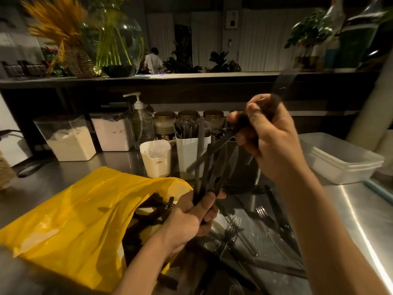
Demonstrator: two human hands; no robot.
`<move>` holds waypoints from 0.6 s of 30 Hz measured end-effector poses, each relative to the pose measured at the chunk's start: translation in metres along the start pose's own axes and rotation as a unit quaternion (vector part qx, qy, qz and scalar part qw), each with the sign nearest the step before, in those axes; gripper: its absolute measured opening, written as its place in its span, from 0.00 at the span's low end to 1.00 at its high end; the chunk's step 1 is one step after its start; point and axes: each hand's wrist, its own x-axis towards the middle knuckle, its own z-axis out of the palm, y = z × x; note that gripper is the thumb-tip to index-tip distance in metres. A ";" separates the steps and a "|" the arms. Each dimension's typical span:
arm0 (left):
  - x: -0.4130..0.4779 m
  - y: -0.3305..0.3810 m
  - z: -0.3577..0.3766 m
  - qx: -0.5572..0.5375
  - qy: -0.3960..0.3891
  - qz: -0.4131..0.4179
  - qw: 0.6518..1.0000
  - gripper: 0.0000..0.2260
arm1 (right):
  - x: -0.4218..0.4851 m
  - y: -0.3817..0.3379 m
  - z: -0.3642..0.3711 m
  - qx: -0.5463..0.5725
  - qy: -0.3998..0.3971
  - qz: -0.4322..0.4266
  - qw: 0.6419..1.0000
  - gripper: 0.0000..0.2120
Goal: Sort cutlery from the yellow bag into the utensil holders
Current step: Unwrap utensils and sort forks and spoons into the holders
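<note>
Left hand (189, 218) grips a bundle of dark knives (210, 167); right hand (270, 137) pinches 1 blurred piece (278, 86), apparently a knife. Recommended: drop it handle-down into the white holder (189, 154).

Yellow bag (70, 226); black cutlery (209, 167); white utensil holder (189, 154).

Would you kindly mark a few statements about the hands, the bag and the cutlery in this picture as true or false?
1. The left hand grips a bundle of dark cutlery. True.
2. The right hand is empty. False: it holds a dark utensil, blurred.
3. The yellow bag is empty. False: loose dark pieces lie in its mouth.
4. Forks lie on the counter right of the bag. True.
</note>
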 end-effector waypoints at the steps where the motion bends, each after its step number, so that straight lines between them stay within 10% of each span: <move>1: 0.001 -0.001 0.000 -0.006 0.014 -0.003 1.000 0.17 | 0.002 0.000 -0.004 0.030 0.005 -0.002 1.000 0.04; 11: 0.004 -0.001 -0.002 0.028 0.080 0.002 0.996 0.14 | 0.034 0.006 -0.055 0.164 0.070 0.091 0.980 0.07; 18: 0.002 0.000 -0.002 0.020 0.082 0.018 0.996 0.13 | 0.107 0.004 -0.049 -0.027 0.116 -0.071 0.990 0.02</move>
